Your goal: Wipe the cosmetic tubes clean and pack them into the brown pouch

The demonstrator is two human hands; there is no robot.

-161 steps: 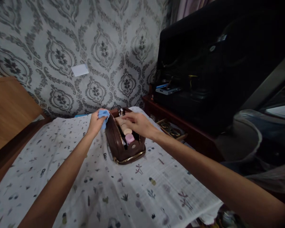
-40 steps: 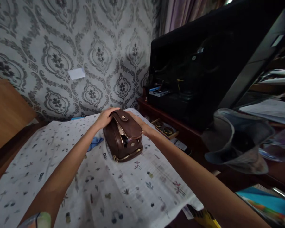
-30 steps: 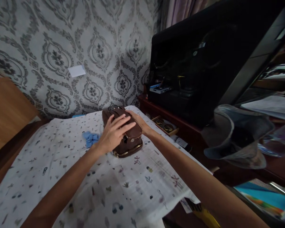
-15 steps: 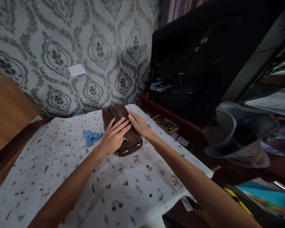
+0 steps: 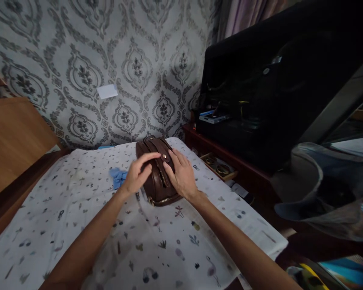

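Note:
A brown leather bag (image 5: 149,188) with gold zips lies on the patterned white cloth (image 5: 87,217). My left hand (image 5: 136,174) is over its left side, thumb and index finger apart, the index fingertip by a round gold snap (image 5: 164,156) on a small tab. Flat along the bag's right side rests my right hand (image 5: 183,175), its fingers stretched out and its thumb on the top. Between the hands a zipped pocket shows a narrow gap. Just left of the bag sits a crumpled blue cloth (image 5: 117,177), apart from my left hand.
A large black television (image 5: 245,88) stands on a dark red cabinet to the right. Below it is an open wooden tray (image 5: 230,176) with round gold items. A greyish see-through bag (image 5: 308,193) hangs at the right. A wooden panel (image 5: 18,137) borders the left side.
My left hand has lifted from lying across the bag and opened near the snap. The right hand has spread flatter over the right side. The whole view has shifted slightly.

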